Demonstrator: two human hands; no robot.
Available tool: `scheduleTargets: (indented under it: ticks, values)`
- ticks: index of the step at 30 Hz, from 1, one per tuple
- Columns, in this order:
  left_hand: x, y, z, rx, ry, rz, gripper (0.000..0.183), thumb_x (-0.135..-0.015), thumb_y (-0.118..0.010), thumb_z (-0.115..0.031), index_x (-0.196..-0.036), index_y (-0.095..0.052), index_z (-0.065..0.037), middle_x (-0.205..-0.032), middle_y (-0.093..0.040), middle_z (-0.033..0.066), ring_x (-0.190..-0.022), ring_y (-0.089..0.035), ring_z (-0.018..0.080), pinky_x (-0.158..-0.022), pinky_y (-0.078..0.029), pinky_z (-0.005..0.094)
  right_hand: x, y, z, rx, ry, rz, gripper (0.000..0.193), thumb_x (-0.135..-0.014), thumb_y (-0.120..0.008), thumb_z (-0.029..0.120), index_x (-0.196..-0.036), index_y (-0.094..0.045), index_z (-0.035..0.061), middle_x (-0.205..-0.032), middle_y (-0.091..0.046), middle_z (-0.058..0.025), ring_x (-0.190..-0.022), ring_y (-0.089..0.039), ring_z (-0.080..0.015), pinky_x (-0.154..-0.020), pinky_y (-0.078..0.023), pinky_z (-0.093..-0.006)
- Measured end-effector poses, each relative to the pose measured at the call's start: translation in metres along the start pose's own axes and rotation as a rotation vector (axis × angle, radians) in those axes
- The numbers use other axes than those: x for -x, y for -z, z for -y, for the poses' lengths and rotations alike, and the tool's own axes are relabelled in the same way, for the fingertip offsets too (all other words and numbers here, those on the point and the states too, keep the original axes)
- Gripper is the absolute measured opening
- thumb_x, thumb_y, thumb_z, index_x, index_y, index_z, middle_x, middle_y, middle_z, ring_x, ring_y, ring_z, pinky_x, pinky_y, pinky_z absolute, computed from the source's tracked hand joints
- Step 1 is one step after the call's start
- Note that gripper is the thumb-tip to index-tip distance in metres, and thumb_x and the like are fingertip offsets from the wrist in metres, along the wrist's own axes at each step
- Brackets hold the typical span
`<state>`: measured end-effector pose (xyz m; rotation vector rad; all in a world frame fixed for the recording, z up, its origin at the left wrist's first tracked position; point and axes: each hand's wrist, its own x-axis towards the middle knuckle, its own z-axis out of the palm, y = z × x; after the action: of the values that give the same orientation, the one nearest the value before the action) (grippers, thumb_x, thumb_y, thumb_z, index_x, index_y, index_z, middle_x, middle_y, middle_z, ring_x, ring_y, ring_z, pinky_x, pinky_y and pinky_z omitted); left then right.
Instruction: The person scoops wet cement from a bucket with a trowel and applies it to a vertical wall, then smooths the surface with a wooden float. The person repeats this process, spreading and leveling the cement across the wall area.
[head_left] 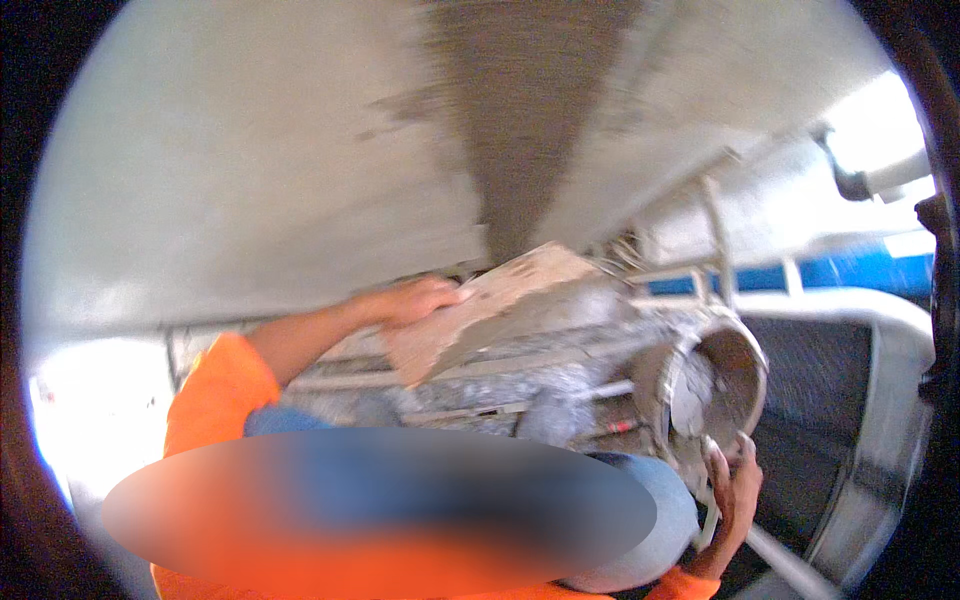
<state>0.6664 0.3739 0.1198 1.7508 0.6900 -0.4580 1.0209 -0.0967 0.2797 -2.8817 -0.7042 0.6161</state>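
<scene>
My left hand (415, 303) is closed on one edge of a flat, pale brown board (515, 290), which it holds tilted out in front of me. Grey smears mark the board's face. To the right stands a round bucket (655, 385), tipped partly toward me and crusted with grey mortar. A lump of wet grey mortar (690, 395) shows inside it. My right hand (735, 485) is just below the bucket's near rim, fingers and thumb apart with nothing seen between them. Blur hides whether the fingertips touch the bucket.
Ahead rises a pale wall (280, 170) with a dark brown vertical band (530, 110). Scaffold rails (715, 235) stand right of it. Mortar-spattered planks (480, 370) lie below the board. A dark mesh panel (810, 400) in a light frame is beyond the bucket.
</scene>
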Motion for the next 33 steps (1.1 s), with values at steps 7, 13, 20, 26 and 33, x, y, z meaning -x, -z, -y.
scheduleTargets:
  ticks: [7,13,20,26,33]
  values:
    - [0.125,0.046,0.066,-0.353,0.390,-0.407,0.059,-0.103,-0.048,-0.058,-0.127,-0.065,-0.008,-0.112,-0.068,0.0319,-0.114,-0.063,0.0462,-0.099,-0.048,0.0532,-0.047,-0.011,0.049,-0.110,0.381,0.029,0.044,-0.100,-0.067,0.019,-0.141,-0.058,0.0030,-0.109,-0.069,-0.0185,-0.093,-0.068,-0.0246,-0.078,-0.055,-0.0351]
    - [0.267,-0.086,0.135,-0.223,0.672,-0.856,0.054,-0.098,-0.055,-0.055,-0.119,-0.066,-0.007,-0.097,-0.071,0.0302,-0.093,-0.068,0.0508,-0.082,-0.052,0.0593,-0.108,-0.010,0.101,-0.007,0.541,0.270,0.043,-0.099,-0.066,0.016,-0.139,-0.059,0.0020,-0.110,-0.069,-0.0197,-0.093,-0.068,-0.0288,-0.079,-0.055,-0.0379]
    - [0.316,-0.263,0.187,0.125,0.946,-0.936,0.054,-0.100,-0.052,-0.057,-0.116,-0.057,-0.005,-0.091,-0.069,0.0316,-0.089,-0.066,0.0516,-0.080,-0.050,0.0605,-0.128,-0.001,0.215,0.427,0.828,0.221,0.047,-0.098,-0.063,0.020,-0.143,-0.061,0.0078,-0.127,-0.070,-0.0209,-0.107,-0.069,-0.0373,-0.093,-0.055,-0.0428]
    - [0.304,-0.286,0.223,0.162,0.944,-1.043,0.052,-0.102,-0.050,-0.054,-0.112,-0.059,-0.004,-0.091,-0.069,0.0320,-0.091,-0.067,0.0511,-0.081,-0.051,0.0597,-0.084,-0.007,0.341,0.392,1.118,0.243,0.043,-0.096,-0.064,0.015,-0.137,-0.059,0.0016,-0.109,-0.067,-0.0205,-0.092,-0.064,-0.0329,-0.085,-0.051,-0.0438]
    - [0.302,-0.276,0.230,0.254,0.977,-0.948,0.047,-0.101,-0.055,-0.049,-0.112,-0.062,-0.004,-0.104,-0.070,0.0290,-0.097,-0.067,0.0493,-0.085,-0.051,0.0581,-0.008,-0.008,0.417,0.630,1.101,0.319,0.047,-0.096,-0.063,0.024,-0.139,-0.058,0.0055,-0.119,-0.062,-0.0199,-0.103,-0.061,-0.0357,-0.098,-0.047,-0.0464]
